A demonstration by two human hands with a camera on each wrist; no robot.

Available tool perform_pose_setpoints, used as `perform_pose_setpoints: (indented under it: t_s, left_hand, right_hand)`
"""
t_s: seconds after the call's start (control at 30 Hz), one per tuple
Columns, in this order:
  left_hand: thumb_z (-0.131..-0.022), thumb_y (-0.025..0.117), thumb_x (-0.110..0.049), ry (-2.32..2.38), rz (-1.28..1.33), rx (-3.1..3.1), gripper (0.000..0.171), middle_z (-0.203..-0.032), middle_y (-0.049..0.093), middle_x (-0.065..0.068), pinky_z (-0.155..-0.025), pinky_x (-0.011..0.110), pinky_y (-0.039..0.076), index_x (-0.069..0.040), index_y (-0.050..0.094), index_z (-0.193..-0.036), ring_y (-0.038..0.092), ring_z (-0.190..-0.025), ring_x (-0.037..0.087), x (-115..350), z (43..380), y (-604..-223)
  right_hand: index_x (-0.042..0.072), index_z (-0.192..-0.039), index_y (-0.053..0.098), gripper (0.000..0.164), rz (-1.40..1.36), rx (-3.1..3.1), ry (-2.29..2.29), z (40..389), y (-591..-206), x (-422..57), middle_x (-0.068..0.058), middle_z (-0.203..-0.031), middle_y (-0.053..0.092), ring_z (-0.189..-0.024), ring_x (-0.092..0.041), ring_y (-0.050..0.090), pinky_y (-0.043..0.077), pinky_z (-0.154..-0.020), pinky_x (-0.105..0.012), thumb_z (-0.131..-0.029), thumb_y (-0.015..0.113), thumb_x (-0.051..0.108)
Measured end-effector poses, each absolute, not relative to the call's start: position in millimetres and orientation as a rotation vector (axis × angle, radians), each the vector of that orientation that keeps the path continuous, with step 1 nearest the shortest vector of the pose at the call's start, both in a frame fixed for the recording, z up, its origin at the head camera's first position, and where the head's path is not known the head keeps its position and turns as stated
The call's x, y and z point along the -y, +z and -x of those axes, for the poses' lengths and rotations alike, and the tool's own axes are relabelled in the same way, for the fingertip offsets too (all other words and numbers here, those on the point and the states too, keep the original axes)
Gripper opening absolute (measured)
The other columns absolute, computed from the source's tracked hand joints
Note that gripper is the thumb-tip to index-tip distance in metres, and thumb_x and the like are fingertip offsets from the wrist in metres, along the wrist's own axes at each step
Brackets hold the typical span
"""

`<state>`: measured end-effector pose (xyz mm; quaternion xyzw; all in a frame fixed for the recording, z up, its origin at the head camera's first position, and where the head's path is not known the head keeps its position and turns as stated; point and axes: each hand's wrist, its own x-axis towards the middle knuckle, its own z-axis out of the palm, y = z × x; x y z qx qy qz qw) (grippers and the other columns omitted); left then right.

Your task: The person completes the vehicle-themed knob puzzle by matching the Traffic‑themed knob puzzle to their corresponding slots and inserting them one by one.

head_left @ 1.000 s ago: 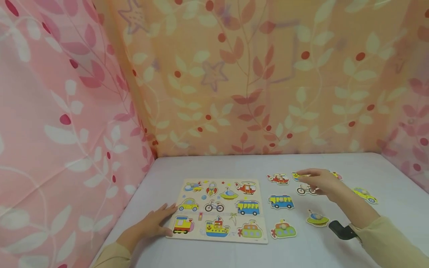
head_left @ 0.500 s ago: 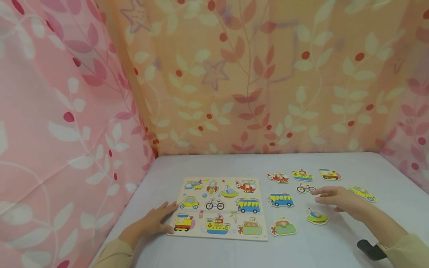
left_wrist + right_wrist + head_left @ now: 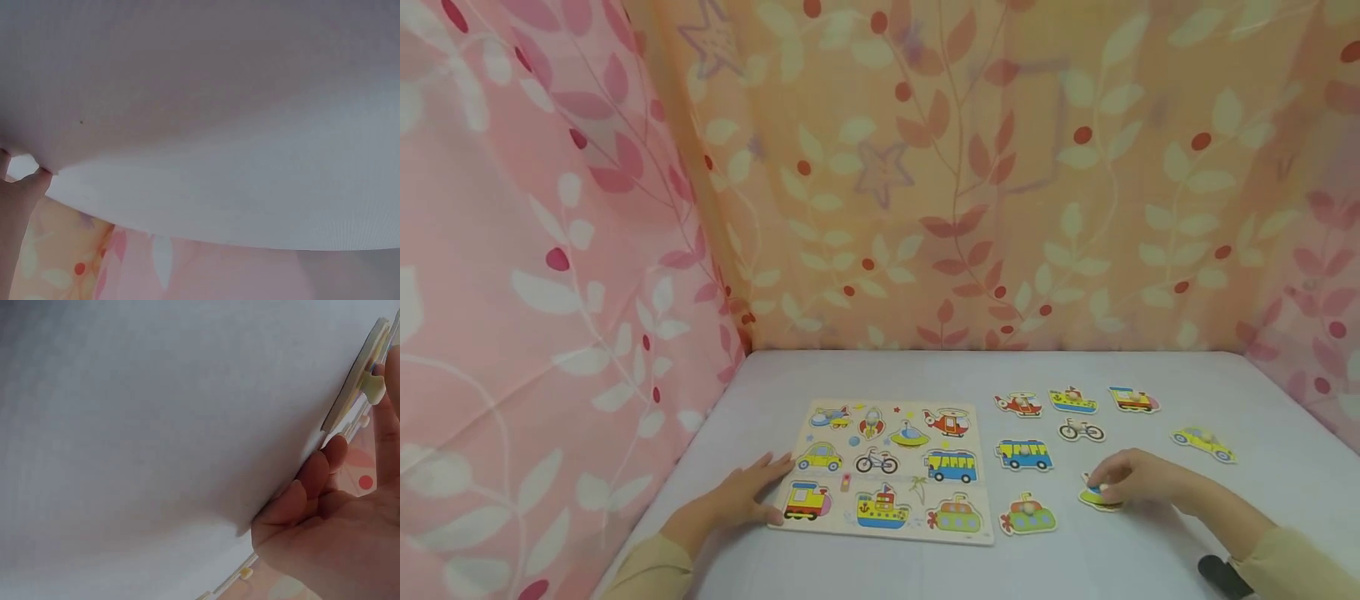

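My right hand [image 3: 1138, 479] is down at a flying saucer puzzle piece [image 3: 1097, 500], thumb and index finger at its small knob [image 3: 374, 389]. The other fingers [image 3: 284, 503] curl against the white tabletop. My left hand [image 3: 741, 493] rests at the left edge of a wooden puzzle board [image 3: 844, 517], fingers extended and thumb near its lower left corner. Printed on the board are vehicles such as a train, a boat and a bicycle; knobs show on its plane and rocket. In the left wrist view, only part of the left hand [image 3: 22, 197] appears at the edge.
Loose knobbed pieces lie right of the board: a submarine [image 3: 1028, 517], a bus [image 3: 1025, 455], a helicopter [image 3: 1019, 405], a boat [image 3: 1073, 400], a bicycle [image 3: 1082, 430], a train [image 3: 1133, 400] and a car [image 3: 1204, 443]. Patterned curtains [image 3: 880, 250] surround the table.
My right hand has come down and toward me from above the boat and bicycle pieces to the flying saucer piece. The left hand stays at the board.
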<state>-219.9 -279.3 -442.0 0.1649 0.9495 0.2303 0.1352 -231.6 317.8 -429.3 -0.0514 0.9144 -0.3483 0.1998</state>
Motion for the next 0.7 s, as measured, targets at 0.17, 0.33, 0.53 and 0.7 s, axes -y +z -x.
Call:
perform_pose_setpoints:
  t_s: [0.17, 0.33, 0.53, 0.7]
  left_hand:
    - [-0.074, 0.081, -0.038, 0.663, -0.497, -2.749, 0.087, -0.155, 0.032, 0.013, -0.108, 0.069, 0.008, -0.009, 0.043, -0.146, 0.015, -0.143, 0.046, 280.4, 220.0, -443.5]
    - [-0.074, 0.081, -0.038, 0.656, -0.481, -2.755, 0.088, -0.155, 0.031, 0.016, -0.108, 0.07, 0.008, -0.009, 0.042, -0.147, 0.015, -0.142, 0.047, 283.6, 220.6, -445.3]
    - [-0.074, 0.081, -0.041, 0.642, -0.48, -2.753, 0.09, -0.156, 0.03, 0.014, -0.108, 0.07, 0.008, -0.01, 0.041, -0.148, 0.014, -0.143, 0.046, 283.7, 221.9, -445.4]
    - [-0.073, 0.08, -0.042, 0.616, -0.482, -2.753, 0.091, -0.156, 0.029, 0.012, -0.109, 0.069, 0.007, -0.011, 0.04, -0.149, 0.013, -0.144, 0.044, 281.8, 224.6, -445.0]
  right_hand:
    - [0.013, -0.099, 0.074, 0.02, 0.143, -2.564, -0.964, 227.5, -433.3, -315.0, -0.011, -0.114, 0.061, -0.102, -0.029, 0.054, 0.044, -0.089, -0.057, -0.08, 0.079, 0.018]
    - [0.013, -0.101, 0.075, 0.021, 0.128, -2.552, -0.977, 231.6, -430.1, -310.4, -0.006, -0.108, 0.061, -0.097, -0.025, 0.052, 0.046, -0.084, -0.047, -0.08, 0.079, 0.016]
    - [0.012, -0.102, 0.075, 0.022, 0.107, -2.565, -0.974, 230.4, -425.5, -310.4, -0.007, -0.108, 0.063, -0.099, -0.026, 0.053, 0.046, -0.087, -0.05, -0.08, 0.078, 0.015]
    - [0.01, -0.096, 0.072, 0.018, 0.07, -2.583, -0.94, 227.9, -425.6, -312.2, -0.006, -0.102, 0.063, -0.094, -0.025, 0.052, 0.045, -0.085, -0.05, -0.081, 0.078, 0.016]
